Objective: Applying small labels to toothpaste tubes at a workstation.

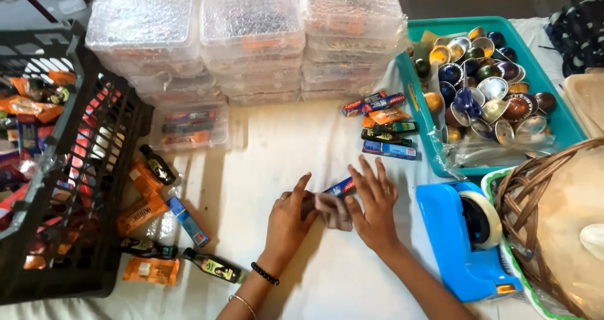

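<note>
My left hand point(288, 222) and my right hand point(374, 202) meet at the middle of the white tabletop point(283, 150). Between them lies a small pinkish-brown packet point(333, 210), gripped by the fingers of both hands. A small blue box point(340, 187) sticks out just behind the packet, under my right fingers. Beyond my right hand lies a little group of small blue boxes, an orange sachet and a dark bottle point(385, 126).
A black crate point(69, 169) of sachets stands at the left, with bottles, orange sachets and a blue box point(187, 221) scattered beside it. Stacked clear plastic boxes point(251, 37) line the back. A teal tray point(553, 115) of capsules, a blue tape dispenser point(462, 238) and a wicker basket point(553, 225) fill the right.
</note>
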